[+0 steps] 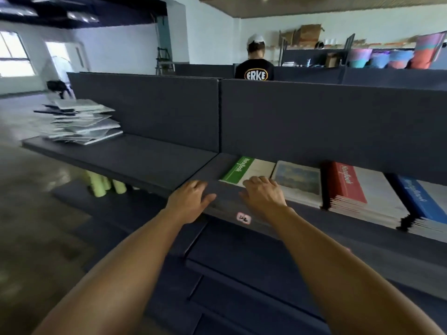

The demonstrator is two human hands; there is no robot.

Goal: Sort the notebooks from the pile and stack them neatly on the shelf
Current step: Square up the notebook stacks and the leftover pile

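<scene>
So the shelf [135, 160] is already getting organised by cover colour, which looks like the whole logic here: using the green notebook [238, 170] as the anchor, there's a painted-cover stack [298, 183] just to its right, then a red stack [350, 187], then a blue stack [420, 201] furthest right, all lying flat with spines running front to back so each colour gets its own column. The unsorted pile [82, 123] sits well off to the left of the green notebook, at the far end of the shelf, fanned out and messy, so I'd guess there's plenty left to sort. The right hand [263, 193] rests on the near edge of the green notebook with fingers loosely curved over it, probably squaring it up, not really gripping anything as far as I can tell. The left hand [191, 200] is just left of the green notebook, flat and relaxed on the bare shelf, holding nothing.
</scene>
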